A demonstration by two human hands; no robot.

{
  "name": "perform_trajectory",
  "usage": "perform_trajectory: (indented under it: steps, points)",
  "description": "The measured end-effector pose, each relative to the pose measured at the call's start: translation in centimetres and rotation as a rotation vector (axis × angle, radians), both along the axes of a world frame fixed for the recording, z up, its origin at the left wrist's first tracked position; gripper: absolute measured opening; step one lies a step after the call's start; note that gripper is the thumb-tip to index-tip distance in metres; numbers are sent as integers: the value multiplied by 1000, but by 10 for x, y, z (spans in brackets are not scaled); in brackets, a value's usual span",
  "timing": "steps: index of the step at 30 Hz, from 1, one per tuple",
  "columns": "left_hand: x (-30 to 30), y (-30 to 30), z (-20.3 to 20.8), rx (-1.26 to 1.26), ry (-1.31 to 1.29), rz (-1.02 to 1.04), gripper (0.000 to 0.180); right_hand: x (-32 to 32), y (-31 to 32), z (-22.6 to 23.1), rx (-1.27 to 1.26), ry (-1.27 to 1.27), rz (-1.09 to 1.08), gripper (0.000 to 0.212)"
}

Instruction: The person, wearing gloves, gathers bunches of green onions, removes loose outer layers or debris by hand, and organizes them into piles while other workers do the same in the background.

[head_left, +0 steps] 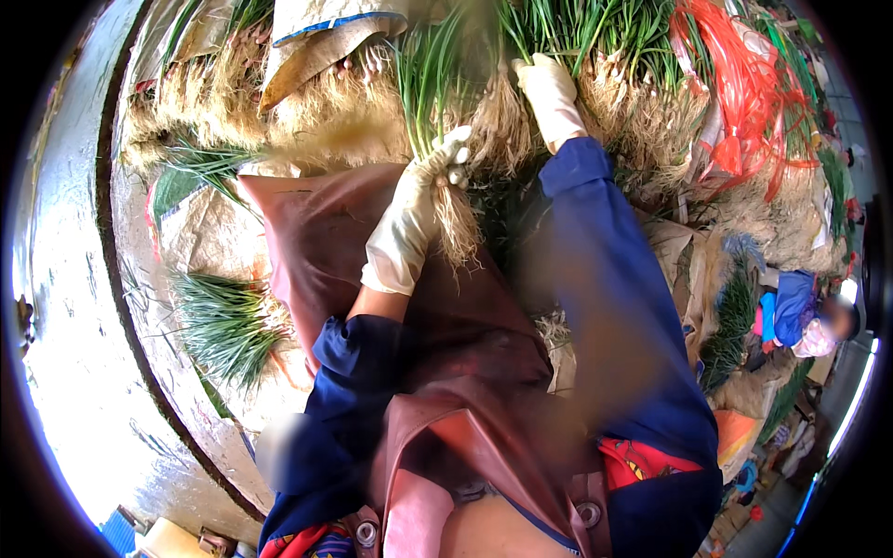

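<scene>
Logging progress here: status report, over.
Left hand gripping rooted green bunch. Right hand at heaped bunches, grip unclear. Red strands farther right, clear of hands.

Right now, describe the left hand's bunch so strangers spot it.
Start at the maroon apron. Near its far edge, the gloved left hand grips a scallion-like bunch. Unlike the bunches lying beyond, its pale roots dangle over the apron.

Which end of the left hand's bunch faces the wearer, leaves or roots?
Roots: they show against the brown apron, while the green leaves extend away beyond the gloved left hand.
</scene>
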State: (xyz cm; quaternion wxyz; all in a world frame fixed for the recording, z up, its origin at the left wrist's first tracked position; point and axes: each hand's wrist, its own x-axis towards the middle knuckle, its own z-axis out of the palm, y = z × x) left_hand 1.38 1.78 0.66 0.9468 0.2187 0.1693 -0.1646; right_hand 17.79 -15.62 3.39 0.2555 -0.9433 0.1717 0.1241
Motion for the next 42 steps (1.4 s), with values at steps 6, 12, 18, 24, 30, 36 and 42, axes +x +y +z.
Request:
perform_trajectory:
  steps: [6,12,18,24,30,36,42]
  points:
    - [-1,3,1,-36,-35,-18,35,-16,-53,4,1071,-154,-156,24]
    - [3,-3,0,110,-49,-47,35,-50,-72,5,1462,-134,-124,22]
    - [-3,-27,26,346,37,-176,31,-74,-37,-3,1729,-116,-248,17]
    - [-14,-35,11,91,140,-235,30,-93,15,-20,1374,-417,-368,6]
    - [-14,-35,33,212,187,-268,18,-92,26,-31,1328,-581,-488,11]
    - [-19,-48,24,382,71,-322,12,-80,12,-79,914,-719,-222,17]
    - [-34,-16,43,519,-195,-718,27,-124,-32,-20,449,-415,-194,33]
